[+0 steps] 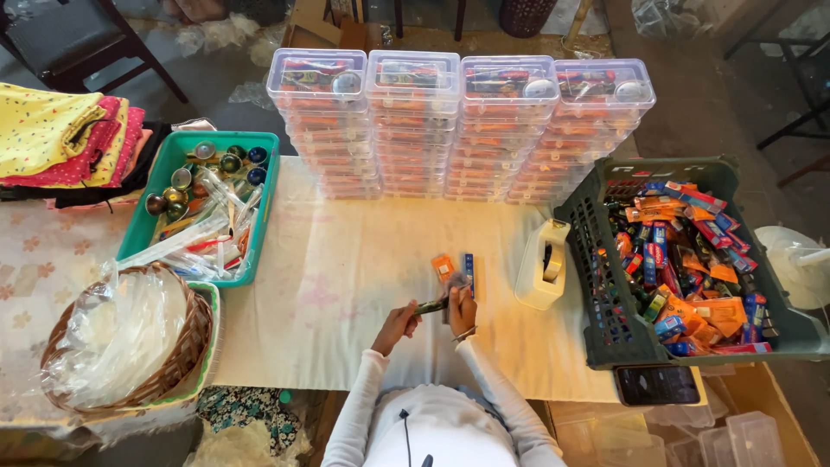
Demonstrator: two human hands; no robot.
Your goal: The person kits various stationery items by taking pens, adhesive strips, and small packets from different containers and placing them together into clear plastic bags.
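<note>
Your white sleeves are closest to the camera. Your left hand and right hand both close around one thin dark stick-shaped item, held level above the pale cloth-covered table. Two small packets, orange and blue, lie just beyond. Four stacks of clear plastic boxes stand behind.

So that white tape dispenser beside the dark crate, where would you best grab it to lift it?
Probably around the tape dispenser's narrower middle body, coming from above with fingers on its two long sides. It stands upright on the white tablecloth, its left side is open, and the dark green crate crowds its right. Avoid the end nearest the clear boxes, where the cutter seems to sit.
</note>
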